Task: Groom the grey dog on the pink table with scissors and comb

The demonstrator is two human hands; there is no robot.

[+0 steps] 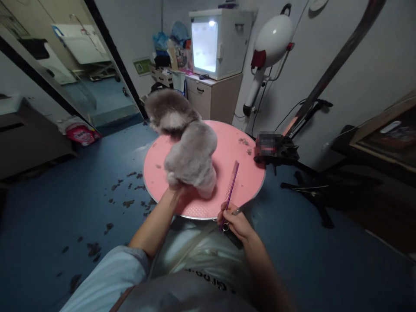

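A fluffy grey dog (193,151) stands on a round pink grooming table (250,173), its darker head (170,108) toward the far left. My left hand (177,187) reaches under the dog's near-left rear, against its fur; the fingers are hidden by the coat. Near the table's front edge, my right hand (235,221) is closed around a purple comb (232,186), whose teeth point up and away. The same hand also has a metal tool with a finger ring (226,226), which looks like scissors, mostly covered by the hand.
Hair clumps (94,249) litter the blue floor on the left. A white dryer (273,41) hangs by the right wall, near a slanted dark pole (338,56). A lit white cabinet (232,43) sits on drawers (224,97) behind the table. Black stand legs (312,195) spread at right.
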